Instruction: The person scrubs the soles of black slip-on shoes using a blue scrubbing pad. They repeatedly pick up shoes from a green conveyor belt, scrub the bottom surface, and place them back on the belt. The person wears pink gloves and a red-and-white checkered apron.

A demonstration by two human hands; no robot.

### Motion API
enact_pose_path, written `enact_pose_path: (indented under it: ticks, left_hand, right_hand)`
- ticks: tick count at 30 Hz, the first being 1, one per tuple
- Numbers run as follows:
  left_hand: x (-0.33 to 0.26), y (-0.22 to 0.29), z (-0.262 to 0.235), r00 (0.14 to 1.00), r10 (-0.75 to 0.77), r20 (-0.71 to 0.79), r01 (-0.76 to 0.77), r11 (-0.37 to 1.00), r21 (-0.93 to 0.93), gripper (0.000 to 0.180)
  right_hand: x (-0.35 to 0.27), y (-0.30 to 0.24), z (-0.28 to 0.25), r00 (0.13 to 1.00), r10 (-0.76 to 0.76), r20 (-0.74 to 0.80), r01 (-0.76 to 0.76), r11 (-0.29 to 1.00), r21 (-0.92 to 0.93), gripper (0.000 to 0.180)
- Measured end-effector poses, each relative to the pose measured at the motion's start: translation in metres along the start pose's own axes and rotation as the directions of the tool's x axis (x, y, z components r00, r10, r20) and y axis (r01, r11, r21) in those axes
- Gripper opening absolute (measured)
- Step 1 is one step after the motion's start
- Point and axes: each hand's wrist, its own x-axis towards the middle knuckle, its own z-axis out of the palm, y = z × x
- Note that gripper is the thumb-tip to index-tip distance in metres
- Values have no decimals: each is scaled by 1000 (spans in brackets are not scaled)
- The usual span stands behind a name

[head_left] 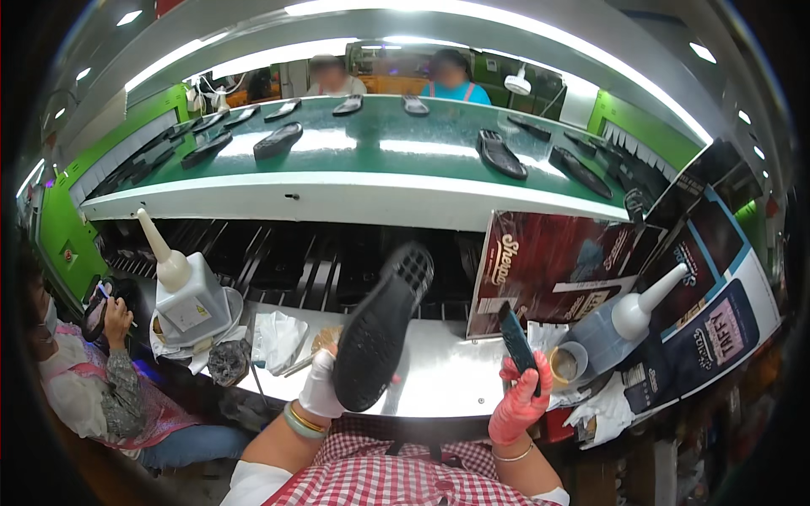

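My left hand, in a white glove with fingertips partly hidden, grips a black shoe sole by its near edge. The sole is tilted up over the metal worktop, its far end showing a grid of hollows. In a pinkish-red glove, my right hand is closed around a narrow dark brush that points up and away. The brush and the sole are apart. Just right of that hand stands a small cup with amber liquid, beside a translucent squeeze bottle with a long spout.
A green conveyor belt carrying several black soles runs across the far side. At left are a white spouted bottle, crumpled paper and a dark lump. Printed cardboard stands at right. A co-worker sits at left.
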Motion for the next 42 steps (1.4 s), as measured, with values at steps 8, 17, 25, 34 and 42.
enact_pose_path:
  ticks: [8,17,25,34,42]
  left_hand:
    - [178,89,43,997,31,-74,-40,992,-121,47]
    - [195,110,-45,637,725,262,-482,108,870,29]
    - [238,291,-142,817,535,-215,477,-418,773,91]
    - [281,370,-275,925,290,-245,336,-326,884,59]
    - [275,390,-262,851,373,-370,276,283,919,44]
  right_hand:
    - [-41,22,27,991,-38,129,54,992,-117,30]
    - [-73,79,-16,933,-4,360,163,897,-411,30]
    - [-68,96,-5,912,0,411,236,818,-525,34]
    - [-66,99,-9,867,82,491,195,851,-487,37]
    - [-70,102,-12,845,19,535,331,767,-550,42]
